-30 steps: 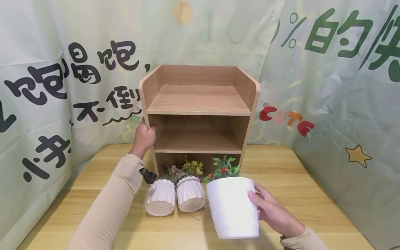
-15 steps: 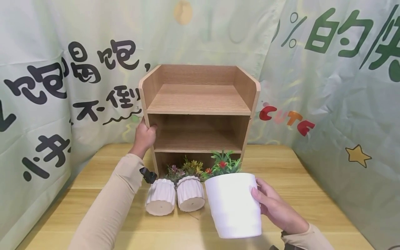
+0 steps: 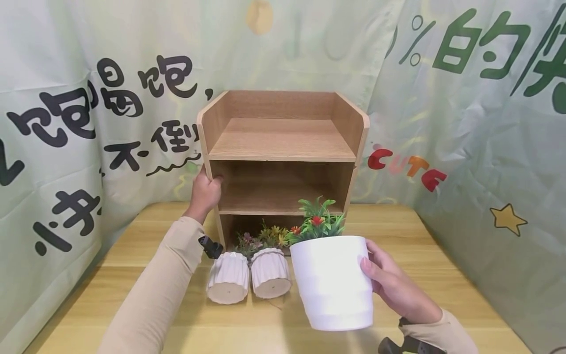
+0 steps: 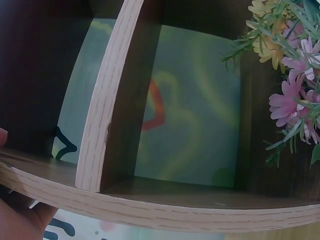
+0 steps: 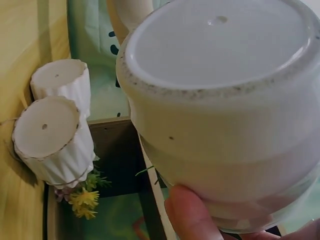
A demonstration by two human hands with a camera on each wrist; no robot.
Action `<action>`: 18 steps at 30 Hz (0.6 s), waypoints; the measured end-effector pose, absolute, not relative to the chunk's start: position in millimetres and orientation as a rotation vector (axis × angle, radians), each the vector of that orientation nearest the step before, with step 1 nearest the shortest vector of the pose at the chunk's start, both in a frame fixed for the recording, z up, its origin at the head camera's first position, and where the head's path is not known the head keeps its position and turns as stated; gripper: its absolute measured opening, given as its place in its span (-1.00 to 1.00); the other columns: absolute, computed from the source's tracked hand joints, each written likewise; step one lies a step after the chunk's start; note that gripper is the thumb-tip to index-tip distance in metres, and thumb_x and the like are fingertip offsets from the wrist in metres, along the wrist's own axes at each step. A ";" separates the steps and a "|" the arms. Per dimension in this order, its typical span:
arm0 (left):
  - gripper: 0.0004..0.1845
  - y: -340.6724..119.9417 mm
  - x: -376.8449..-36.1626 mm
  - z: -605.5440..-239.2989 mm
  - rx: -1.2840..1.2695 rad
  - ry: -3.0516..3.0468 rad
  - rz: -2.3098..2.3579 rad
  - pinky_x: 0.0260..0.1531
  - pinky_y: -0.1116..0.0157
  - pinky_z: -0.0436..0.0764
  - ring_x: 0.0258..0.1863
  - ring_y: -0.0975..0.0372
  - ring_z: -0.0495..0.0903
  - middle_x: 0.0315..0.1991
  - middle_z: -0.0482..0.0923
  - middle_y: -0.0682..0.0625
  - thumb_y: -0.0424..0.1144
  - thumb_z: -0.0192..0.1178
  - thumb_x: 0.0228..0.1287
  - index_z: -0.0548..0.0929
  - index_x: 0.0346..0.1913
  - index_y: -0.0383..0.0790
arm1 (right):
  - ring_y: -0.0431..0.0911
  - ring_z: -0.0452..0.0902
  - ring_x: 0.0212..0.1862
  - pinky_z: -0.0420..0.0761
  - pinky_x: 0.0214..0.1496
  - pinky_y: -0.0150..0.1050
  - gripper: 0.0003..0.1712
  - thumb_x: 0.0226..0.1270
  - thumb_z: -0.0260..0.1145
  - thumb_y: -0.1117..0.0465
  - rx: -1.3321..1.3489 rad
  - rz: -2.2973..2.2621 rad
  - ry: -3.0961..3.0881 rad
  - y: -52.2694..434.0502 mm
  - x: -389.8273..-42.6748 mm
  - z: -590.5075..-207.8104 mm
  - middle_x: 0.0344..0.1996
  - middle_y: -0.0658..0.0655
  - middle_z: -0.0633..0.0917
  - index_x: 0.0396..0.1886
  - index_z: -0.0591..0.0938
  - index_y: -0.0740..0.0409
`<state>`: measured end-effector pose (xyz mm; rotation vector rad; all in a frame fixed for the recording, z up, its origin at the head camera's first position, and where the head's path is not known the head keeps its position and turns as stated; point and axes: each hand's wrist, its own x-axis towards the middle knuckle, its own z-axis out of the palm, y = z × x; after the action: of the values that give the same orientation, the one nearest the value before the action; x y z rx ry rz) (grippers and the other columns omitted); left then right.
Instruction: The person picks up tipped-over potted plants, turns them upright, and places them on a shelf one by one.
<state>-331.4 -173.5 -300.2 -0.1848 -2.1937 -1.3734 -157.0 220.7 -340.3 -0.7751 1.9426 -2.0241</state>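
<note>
Two hands busy: right hand [image 3: 393,290] wrapped round smooth white plant pot [image 3: 333,285], lifted before wooden shelf [image 3: 283,147], probably slippery and breakable, best gripped mid-wall; left hand [image 3: 204,192] clasping shelf's left side.

**Camera Placement**

The head view looks forward and down across the surface [image 3: 398,236] at the wooden shelf unit [image 3: 281,147], from moderate range. The left wrist view sits very close inside the shelf's lower compartment, facing its back. The right wrist view looks up at the white pot [image 5: 220,95] from below (both ribbed pots [image 5: 52,137] also appear in the head view).
</note>
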 end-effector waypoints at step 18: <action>-0.52 -172.6 -331.7 -300.2 -0.179 -2.185 -1.368 0.20 -0.03 0.37 0.12 -0.17 0.47 0.08 0.51 -0.44 -0.31 0.05 0.25 0.39 0.23 -0.41 | -0.01 0.58 -0.07 0.66 -0.14 -0.06 -0.47 0.53 0.00 0.07 -0.866 -2.101 2.010 214.6 -160.0 -319.4 -0.02 0.21 0.50 0.29 0.16 0.28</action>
<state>-331.7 -172.6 -300.2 -0.1793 -2.1852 -1.3682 -160.0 214.6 -319.4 -0.8661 2.0101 -2.1005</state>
